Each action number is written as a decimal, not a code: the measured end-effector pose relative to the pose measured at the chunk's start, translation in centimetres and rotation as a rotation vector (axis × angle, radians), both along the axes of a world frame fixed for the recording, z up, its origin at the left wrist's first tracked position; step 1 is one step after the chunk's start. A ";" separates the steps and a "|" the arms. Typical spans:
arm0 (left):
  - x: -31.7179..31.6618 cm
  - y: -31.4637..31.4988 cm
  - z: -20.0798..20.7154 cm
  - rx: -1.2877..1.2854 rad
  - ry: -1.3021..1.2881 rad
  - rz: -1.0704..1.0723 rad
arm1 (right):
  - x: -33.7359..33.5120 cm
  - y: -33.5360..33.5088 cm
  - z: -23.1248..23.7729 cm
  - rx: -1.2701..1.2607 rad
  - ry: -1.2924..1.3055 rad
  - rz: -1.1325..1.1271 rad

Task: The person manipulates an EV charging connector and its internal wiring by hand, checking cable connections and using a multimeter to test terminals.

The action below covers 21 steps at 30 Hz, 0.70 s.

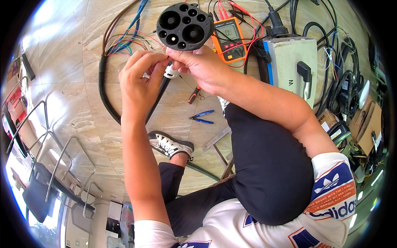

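Sits low over the tiled floor [97,144] in black trousers [269,161], reaching both bare forearms toward the top of the view. Brings the thumb and forefinger of the left hand [138,78] together in a pinch just below the round black connector [180,27], near the ends of some thin coloured wires [124,44] (too small there to tell the contents of that pinch). Curls the right hand [206,68] under the same connector, thumb at its lower rim; cannot tell from this angle a firm clamp from a mere touch. Turns the connector's face to the camera at top middle, two large sockets and several small ones in it. Has a white collar [170,72] just beneath the fingers, by a black cable [162,93] slanting down and left.

Has an orange multimeter [228,39] just right of the connector, with red leads [240,7] looping around it. Farther right, has a pale box [293,62] with a black handle, then a tangle of black cables [349,91]. Between the forearms, has a red-and-black tool handle [193,96] and, nearer the body, blue-handled cutters [202,113] with grips spread. Rests a black-and-white shoe [169,144] below them; far left, has a metal-framed chair [39,192].
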<state>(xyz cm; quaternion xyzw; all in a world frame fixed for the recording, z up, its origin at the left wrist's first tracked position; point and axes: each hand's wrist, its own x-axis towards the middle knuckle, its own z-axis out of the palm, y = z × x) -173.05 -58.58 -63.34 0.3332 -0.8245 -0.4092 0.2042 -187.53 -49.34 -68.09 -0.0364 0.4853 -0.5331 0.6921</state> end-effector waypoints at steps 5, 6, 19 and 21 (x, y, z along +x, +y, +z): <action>0.2 -0.5 0.0 0.027 -0.001 -0.032 | -0.3 -0.4 -0.1 -0.038 -0.027 0.020; 0.2 -0.5 -0.1 0.032 0.009 -0.024 | -0.4 -0.5 0.0 -0.057 -0.032 0.025; -0.2 2.4 -2.0 0.255 0.174 0.279 | -0.4 -0.8 0.4 -0.077 -0.102 -0.034; -0.3 2.4 -1.7 0.222 0.158 0.266 | -0.4 -0.8 0.3 -0.059 -0.106 -0.034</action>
